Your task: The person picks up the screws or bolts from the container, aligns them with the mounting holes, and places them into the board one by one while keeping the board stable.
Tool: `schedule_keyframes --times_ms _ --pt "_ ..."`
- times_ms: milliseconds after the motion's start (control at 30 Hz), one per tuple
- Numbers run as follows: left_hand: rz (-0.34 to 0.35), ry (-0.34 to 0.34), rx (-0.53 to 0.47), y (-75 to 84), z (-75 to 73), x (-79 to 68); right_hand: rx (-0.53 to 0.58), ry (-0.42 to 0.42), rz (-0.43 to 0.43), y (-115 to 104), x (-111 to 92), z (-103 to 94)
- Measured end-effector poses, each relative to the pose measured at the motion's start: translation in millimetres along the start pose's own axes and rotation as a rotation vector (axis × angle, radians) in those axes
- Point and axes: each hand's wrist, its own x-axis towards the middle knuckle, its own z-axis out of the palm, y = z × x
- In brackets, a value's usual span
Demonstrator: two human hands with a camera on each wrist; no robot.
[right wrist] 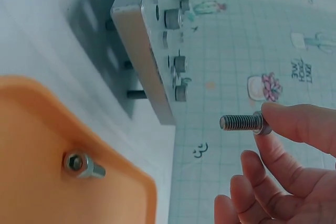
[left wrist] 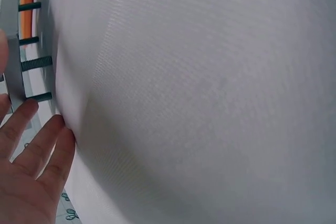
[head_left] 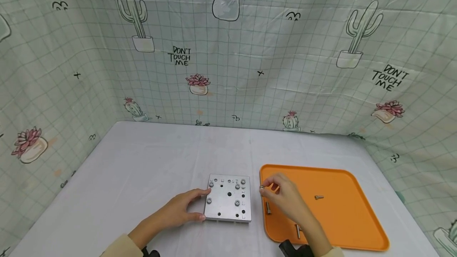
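In the head view a silver metal plate lies in front of me. It has round holes and several socket-head screws standing in it. Threaded shafts stick out of its underside in the left wrist view. My left hand touches the plate's left side, thumb at the near corner and fingers extended along the edge. Right of the plate, above the orange tray's left rim, my right hand pinches a socket screw by its head between thumb and index finger. The screw's threaded end points toward the plate.
The orange tray sits on the white-covered table, right of the plate. Loose screws lie in it: one screw by the left rim, another near the middle, more near the front. A patterned curtain hangs behind.
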Motion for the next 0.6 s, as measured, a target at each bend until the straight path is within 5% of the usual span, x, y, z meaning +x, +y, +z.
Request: schedule_keyframes --times_ms 600 --pt "-0.005 0.002 -0.014 -3.9 0.9 0.2 0.098 0.023 -0.038 -6 11 34.7"
